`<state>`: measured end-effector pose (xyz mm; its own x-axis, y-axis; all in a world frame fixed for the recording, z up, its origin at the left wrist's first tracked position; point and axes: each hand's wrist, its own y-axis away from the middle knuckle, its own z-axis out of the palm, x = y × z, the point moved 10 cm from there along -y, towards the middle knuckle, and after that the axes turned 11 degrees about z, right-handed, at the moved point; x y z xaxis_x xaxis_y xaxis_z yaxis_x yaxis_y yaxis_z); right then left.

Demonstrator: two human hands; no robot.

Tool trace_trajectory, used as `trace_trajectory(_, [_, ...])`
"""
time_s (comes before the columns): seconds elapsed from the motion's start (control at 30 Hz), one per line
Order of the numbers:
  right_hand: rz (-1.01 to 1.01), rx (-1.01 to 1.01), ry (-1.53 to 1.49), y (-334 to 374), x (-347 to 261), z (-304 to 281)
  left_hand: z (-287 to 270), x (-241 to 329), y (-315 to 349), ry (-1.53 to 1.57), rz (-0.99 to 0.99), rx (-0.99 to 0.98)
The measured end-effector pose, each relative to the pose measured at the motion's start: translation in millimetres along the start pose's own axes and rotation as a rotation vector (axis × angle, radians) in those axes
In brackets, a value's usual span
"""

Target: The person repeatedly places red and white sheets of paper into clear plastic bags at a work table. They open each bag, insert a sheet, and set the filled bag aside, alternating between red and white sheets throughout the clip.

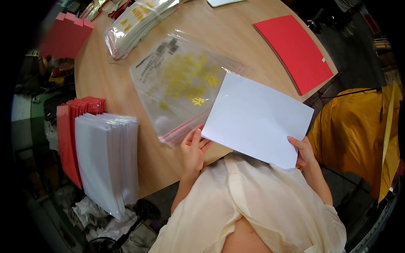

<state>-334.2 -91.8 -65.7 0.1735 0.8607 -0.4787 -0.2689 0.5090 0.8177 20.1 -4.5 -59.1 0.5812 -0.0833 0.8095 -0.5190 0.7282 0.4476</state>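
Observation:
A white sheet or thin stack of paper (257, 118) is tilted in front of me, its left side overlapping the clear plastic bags. My right hand (303, 151) grips its lower right edge, thumb on top and fingers underneath. At the lower left corner, my left hand (195, 149) has its fingers closed around the paper, beside the bags' rim. The clear plastic bags (173, 101) lie in a loose pile on the table, with yellow print and a pink strip along the near edge. Whether the paper's far corner is under any plastic, I cannot tell.
On the wooden table (156, 177), red sheets (295, 52) lie far right. Upright white packs in clear plastic (99, 156) stand at the left edge beside red packs (67, 139). Farther back are bundled bags (135, 25) and a red stack (69, 36). Yellow-orange fabric (350, 135) hangs at right.

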Motion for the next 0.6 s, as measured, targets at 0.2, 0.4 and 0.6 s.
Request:
trace_trajectory(0.2, [-0.027,0.013,0.033,2.1,-4.1,-4.6,2.3,1.1,-7.6,-0.064,-0.025,-0.026])
trace_trajectory(0.4, [-0.057,0.007,0.035,11.3,-7.7,-6.5,1.0,1.7,-9.4,-0.069,0.022,-0.008])
trace_trajectory(0.6, [-0.018,0.042,0.056,13.2,1.8,-15.5,2.6,4.4,-7.9,-0.06,0.03,0.028])
